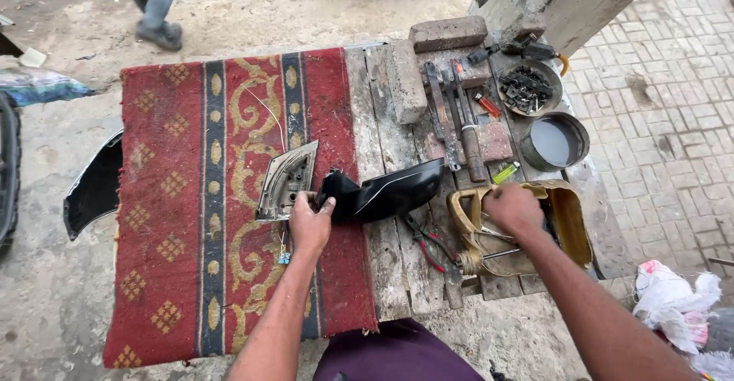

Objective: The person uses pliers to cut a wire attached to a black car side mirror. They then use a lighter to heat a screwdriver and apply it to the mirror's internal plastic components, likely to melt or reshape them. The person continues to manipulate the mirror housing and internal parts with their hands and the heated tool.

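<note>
Black mirror housing (386, 190) is being gripped by the left hand (310, 224) on the red rug (176, 197), mid-counter. Right hand (514, 209) is being dug into the yellow tub (569, 220), clenched on something unclear. Mirror's looking stripped, nothing refitted yet.

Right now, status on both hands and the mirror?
Left hand gripping black car side-mirror housing on red patterned rug. Right hand inside cut yellow plastic container. Red-handled pliers between.

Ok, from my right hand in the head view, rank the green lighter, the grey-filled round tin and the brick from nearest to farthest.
From the right hand:
1. Green lighter, just beyond it on the planks.
2. Round tin, farther back, toward the right.
3. Brick, at the bench's far edge.
</note>
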